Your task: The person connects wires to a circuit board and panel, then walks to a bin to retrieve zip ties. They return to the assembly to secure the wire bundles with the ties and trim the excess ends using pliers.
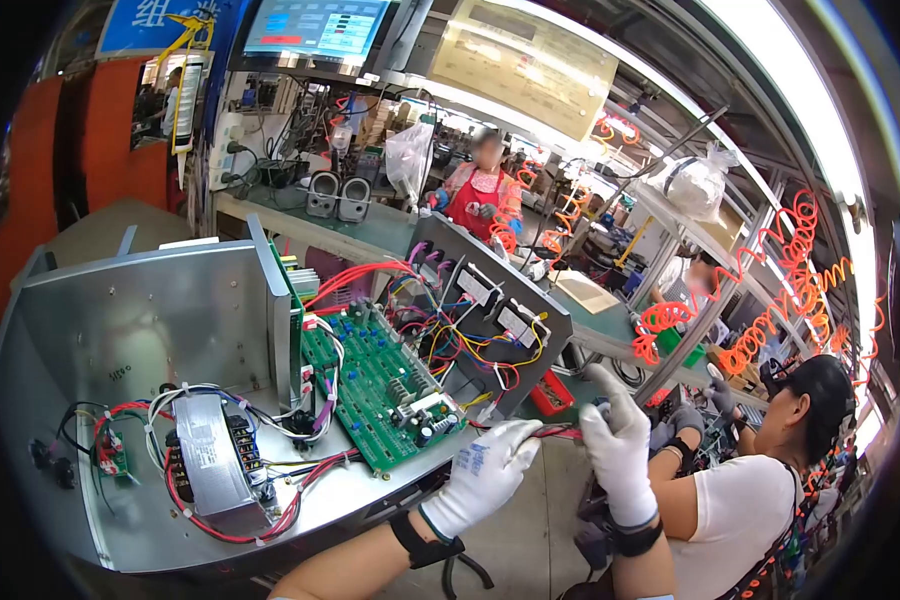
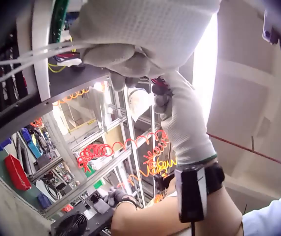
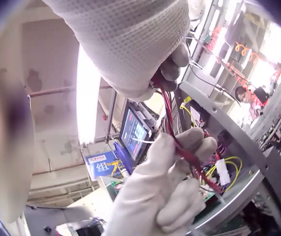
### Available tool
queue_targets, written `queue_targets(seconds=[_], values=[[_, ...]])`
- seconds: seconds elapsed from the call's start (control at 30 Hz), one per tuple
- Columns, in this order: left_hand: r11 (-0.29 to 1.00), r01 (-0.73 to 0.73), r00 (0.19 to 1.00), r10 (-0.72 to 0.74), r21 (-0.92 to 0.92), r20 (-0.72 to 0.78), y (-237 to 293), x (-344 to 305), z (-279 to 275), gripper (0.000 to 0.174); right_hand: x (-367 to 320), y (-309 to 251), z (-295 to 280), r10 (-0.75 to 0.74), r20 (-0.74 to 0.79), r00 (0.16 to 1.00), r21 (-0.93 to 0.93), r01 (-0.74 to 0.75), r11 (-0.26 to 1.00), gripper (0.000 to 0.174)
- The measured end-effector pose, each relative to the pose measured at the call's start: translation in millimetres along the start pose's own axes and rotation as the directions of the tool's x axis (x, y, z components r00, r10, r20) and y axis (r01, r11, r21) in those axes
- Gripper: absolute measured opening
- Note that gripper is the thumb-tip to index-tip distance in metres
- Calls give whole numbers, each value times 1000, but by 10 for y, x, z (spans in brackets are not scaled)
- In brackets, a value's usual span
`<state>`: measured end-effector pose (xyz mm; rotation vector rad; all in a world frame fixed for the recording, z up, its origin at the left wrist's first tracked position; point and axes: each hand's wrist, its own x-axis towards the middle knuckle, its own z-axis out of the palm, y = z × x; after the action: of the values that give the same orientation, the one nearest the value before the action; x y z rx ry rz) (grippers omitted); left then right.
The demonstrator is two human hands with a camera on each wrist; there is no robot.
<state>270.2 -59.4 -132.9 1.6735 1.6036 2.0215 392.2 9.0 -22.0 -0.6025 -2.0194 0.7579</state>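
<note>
Several reddish wires [image 3: 169, 115] held, spanning left fingers [image 3: 191, 139] to right fingers [image 3: 170, 70].

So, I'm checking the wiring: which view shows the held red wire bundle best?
The right wrist view: the wire bundle appears large and close. The head view shows a short, thin stretch; left wrist, only a scrap.

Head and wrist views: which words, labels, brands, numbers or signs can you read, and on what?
"组", on the blue sign; the character beside it is partly hidden.
Too small or blurred to read: the monitor, the transformer's label, the handwriting inside the metal case, the print on the left glove.
</note>
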Motion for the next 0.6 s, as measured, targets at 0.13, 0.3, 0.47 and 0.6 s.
queue_targets(seconds=[0.13, 0.3, 0.47, 0.6], values=[[997, -46, 988, 54, 57, -143, 143, -67, -7, 34, -200, -81, -126, 340, 360, 869, 657, -495, 569, 29], [990, -131, 980, 138, 53, -142, 152, -52, 29, 27, -273, 16, 4, 134, 111, 985, 266, -159, 951, 22], [995, 57, 992, -48, -78, 114, 194, -11, 10, 16, -98, 190, -23, -401, 147, 904, -447, 422, 789, 26], [985, 160, 967, -143, -65, 211, 148, 13, -55, 17, -60, 203, -20, -350, 263, 899, -155, 397, 905, 39]])
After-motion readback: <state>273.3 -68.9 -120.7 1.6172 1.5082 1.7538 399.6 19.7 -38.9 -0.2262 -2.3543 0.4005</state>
